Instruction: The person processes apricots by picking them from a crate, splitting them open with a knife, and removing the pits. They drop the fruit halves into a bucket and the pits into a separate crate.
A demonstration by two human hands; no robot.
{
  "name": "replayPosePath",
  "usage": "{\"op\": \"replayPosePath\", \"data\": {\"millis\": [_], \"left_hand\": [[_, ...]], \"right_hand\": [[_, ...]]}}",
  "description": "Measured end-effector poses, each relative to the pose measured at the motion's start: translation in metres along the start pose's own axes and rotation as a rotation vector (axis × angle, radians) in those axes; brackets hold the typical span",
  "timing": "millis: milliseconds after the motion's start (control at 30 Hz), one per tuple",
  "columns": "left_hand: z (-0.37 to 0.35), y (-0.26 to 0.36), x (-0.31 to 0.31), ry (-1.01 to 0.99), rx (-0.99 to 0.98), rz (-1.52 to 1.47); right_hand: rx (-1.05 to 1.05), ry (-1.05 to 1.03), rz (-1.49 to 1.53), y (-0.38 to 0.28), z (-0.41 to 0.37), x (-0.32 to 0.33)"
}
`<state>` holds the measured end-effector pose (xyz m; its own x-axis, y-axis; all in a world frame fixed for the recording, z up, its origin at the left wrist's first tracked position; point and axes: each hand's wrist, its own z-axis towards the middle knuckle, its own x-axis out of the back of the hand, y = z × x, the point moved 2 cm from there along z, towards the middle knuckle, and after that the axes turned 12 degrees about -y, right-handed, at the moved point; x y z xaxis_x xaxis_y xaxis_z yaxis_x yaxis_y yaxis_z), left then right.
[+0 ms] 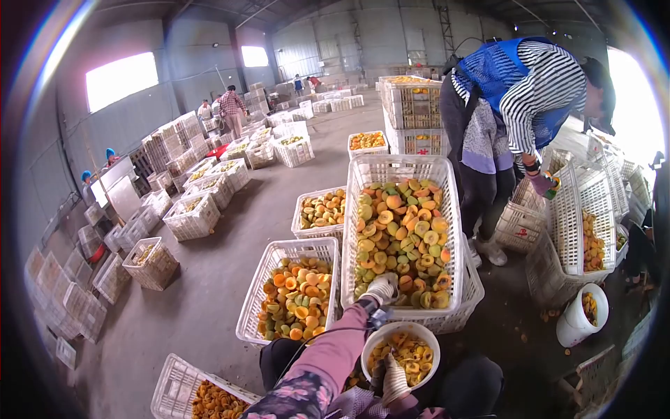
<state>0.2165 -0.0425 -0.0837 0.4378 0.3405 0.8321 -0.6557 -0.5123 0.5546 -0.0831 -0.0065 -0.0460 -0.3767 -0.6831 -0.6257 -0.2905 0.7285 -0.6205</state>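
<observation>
My left hand [383, 288], in a whitish glove, reaches over the near edge of a white crate [452, 209] and touches the halved orange and green fruit [405, 241] inside. Its fingertips are hard to make out against the fruit. Below it, my right hand [393, 380], gloved with dark fingers, is at the near side of a white bucket [433, 346] that holds yellow fruit pieces [415, 356]. Whether its fingers hold anything is too small to tell. Another crate [244, 307] of halved fruit stands to the left.
A co-worker [516, 98] in a blue vest bends over crates at the right. A second bucket [569, 322] stands at lower right. Stacked crates [419, 112] rise ahead. A crate [167, 384] of darker fruit lies lower left. Rows of crates and several people are farther back.
</observation>
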Motion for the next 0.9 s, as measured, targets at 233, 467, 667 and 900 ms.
{"op": "replayPosePath", "data": {"millis": [233, 467, 667, 900], "left_hand": [[-0.018, 0.030, 0.019, -0.158, 0.521, 0.039], [-0.019, 0.023, 0.016, -0.426, 0.532, 0.147], [-0.015, -0.002, 0.000, -0.570, 0.455, 0.291], [-0.034, 0.000, 0.019, -0.238, 0.210, 0.151]], "right_hand": [[0.051, 0.007, 0.014, 0.005, 0.002, 0.000], [0.101, -0.024, -0.043, 0.006, -0.001, 0.008], [0.160, 0.039, -0.104, 0.019, 0.021, 0.032], [0.401, 0.114, -0.345, -0.005, 0.002, 0.014]]}}
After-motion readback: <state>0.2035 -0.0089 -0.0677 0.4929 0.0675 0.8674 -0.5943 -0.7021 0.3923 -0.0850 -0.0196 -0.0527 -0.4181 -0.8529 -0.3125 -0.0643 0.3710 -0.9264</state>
